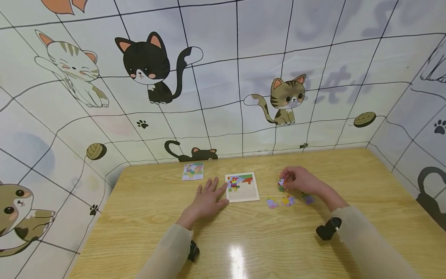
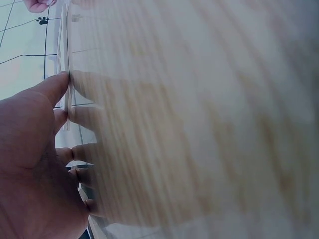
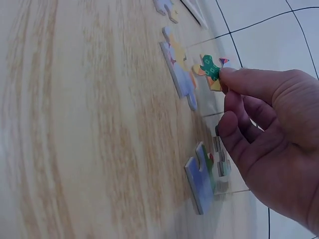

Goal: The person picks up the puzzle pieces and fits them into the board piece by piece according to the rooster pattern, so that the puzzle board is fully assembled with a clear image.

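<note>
A square puzzle tray [image 1: 248,193] with a pale rim lies on the table, with joined pieces showing a colourful bird and an orange shape along its upper part. My left hand [image 1: 206,202] rests with spread fingers at the tray's left side. In the left wrist view, thumb and index finger touch the tray edge [image 2: 66,55]. Over the table to the right, my right hand [image 1: 300,180] pinches a puzzle piece [image 3: 211,68], green with yellow and orange, between thumb and fingers. Loose pieces lie below that hand: a lilac one [image 1: 272,202], a yellow one [image 1: 288,200] and a purple-and-green one [image 3: 201,181].
A picture card [image 1: 193,171] of a bird lies at the back left of the wooden table [image 1: 139,217]. A cloth wall [image 1: 219,89] with cartoon cats and grid lines stands right behind the table. Black wrist cameras [image 1: 328,228] are strapped to both sleeves.
</note>
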The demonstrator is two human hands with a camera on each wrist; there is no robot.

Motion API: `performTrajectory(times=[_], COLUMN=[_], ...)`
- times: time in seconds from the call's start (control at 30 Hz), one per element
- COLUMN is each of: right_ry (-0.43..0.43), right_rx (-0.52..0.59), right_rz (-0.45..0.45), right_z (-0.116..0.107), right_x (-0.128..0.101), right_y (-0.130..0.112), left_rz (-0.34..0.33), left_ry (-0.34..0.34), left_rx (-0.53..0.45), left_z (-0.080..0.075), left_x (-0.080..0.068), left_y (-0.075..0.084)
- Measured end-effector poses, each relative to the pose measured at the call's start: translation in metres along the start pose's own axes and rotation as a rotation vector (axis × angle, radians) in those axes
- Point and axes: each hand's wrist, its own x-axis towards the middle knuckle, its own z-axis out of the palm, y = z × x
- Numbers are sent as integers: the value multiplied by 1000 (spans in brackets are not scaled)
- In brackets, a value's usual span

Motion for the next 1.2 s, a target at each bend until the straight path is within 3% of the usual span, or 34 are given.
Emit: performTrajectory(times=[0.57, 0.97, 1.2], right_ry=[100, 32, 22], right_rx=[96, 229, 237], right_rz=[-14, -36, -14], right_z=[21, 55, 76], right_x=[17, 38, 53], right_y=[-21, -42, -52], left_rz=[8, 8, -2], left_ry=[6, 5, 1], left_rx=[-11, -10, -17], left_z=[2, 0, 1], left_x=[-1, -1, -1], left_y=[-1, 1, 0])
